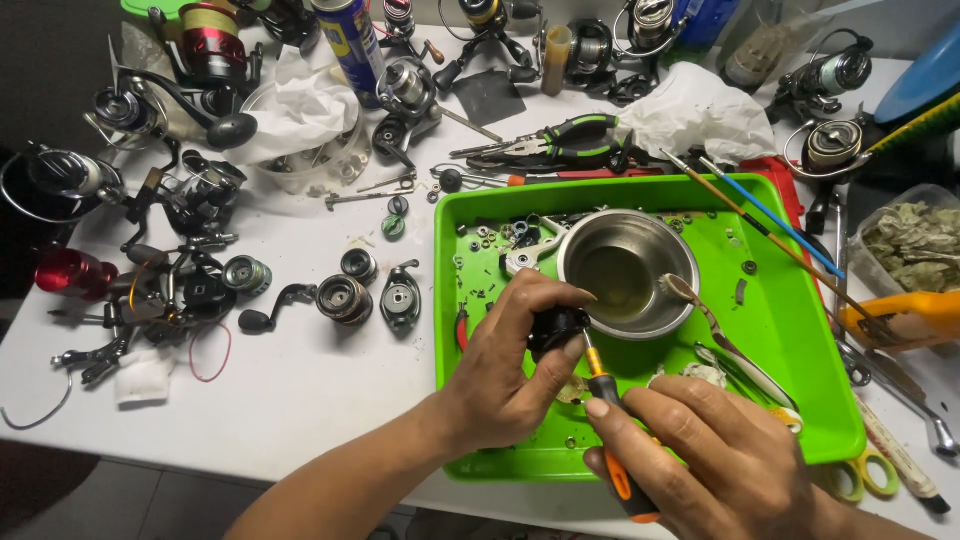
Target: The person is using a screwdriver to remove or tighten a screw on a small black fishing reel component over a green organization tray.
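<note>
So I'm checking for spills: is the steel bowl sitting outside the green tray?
No, the steel bowl sits inside the green tray, just beyond the left hand holding a small black part.

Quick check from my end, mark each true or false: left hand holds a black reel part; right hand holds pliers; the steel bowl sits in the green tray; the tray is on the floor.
1. The left hand holds a black reel part. True.
2. The right hand holds pliers. False: it holds an orange-handled screwdriver.
3. The steel bowl sits in the green tray. True.
4. The tray is on the floor. False: it rests on the white table.
</note>
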